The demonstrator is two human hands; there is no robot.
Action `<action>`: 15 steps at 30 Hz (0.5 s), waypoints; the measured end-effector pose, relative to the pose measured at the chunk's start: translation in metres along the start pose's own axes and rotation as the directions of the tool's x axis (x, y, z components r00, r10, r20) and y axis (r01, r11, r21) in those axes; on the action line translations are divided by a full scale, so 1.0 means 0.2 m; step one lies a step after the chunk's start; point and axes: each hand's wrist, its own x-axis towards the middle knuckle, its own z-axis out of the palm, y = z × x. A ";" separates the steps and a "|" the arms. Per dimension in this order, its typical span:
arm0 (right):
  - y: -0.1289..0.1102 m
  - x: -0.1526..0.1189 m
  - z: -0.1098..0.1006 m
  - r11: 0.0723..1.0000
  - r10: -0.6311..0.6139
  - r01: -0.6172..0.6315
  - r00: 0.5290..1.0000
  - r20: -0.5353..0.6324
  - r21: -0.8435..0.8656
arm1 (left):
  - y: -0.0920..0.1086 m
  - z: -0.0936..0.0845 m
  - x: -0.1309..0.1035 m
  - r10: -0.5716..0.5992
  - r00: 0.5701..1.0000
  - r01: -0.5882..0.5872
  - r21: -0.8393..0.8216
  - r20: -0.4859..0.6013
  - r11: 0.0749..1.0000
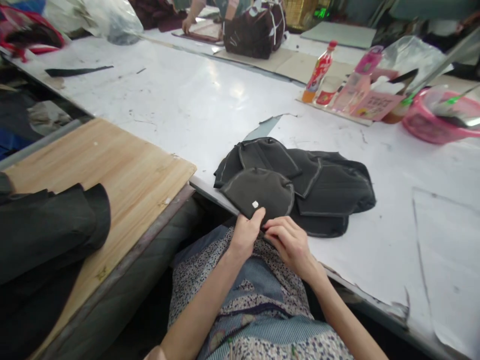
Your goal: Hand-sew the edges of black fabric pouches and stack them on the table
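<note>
Gripping the near edge of a dark piece [264, 189], the left hand [245, 232] is closed on it, thumb on top beside a small white scrap [255, 204]. The right hand [290, 242] is closed too, its fingers bent and bunched in a pinch at the same edge, just right of the left thumb. The piece has a curved far side and lies partly over the pile [330, 187], at the near edge of the white table [180, 95]. The pile is of similar dark pieces, overlapping, some with pale lines along their rims.

Below the hands is a patterned apron [262, 300]. To the left, a wooden board [123, 165] bears folded black cloth [56, 225]. Beyond the pile, a grey strip [264, 128] lies on the table.

Far right stand a red-capped bottle [320, 72], a pink-topped bottle [358, 80] and a pink box [377, 104], with a pink basket [431, 122] to their right. At the far side, another person's hands [187, 24] are near a dark bundle [255, 31] with white ties. Clear plastic [112, 20] is bunched at the far left.
</note>
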 end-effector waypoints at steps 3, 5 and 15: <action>0.01 -0.05 -0.01 0.994 0.113 -0.112 0.990 -0.083 0.015 | -0.05 -0.06 -0.02 -0.006 0.998 0.004 -0.023 -0.057 1.000; 0.04 -0.07 -0.04 0.961 0.272 -0.275 0.894 -0.356 0.044 | -0.05 -0.17 -0.07 0.019 0.999 -0.017 0.051 -0.037 0.999; 0.06 -0.04 0.07 0.348 0.691 -0.634 0.671 0.268 0.690 | -0.05 -0.65 -0.34 0.154 0.973 -0.054 0.476 -0.174 0.878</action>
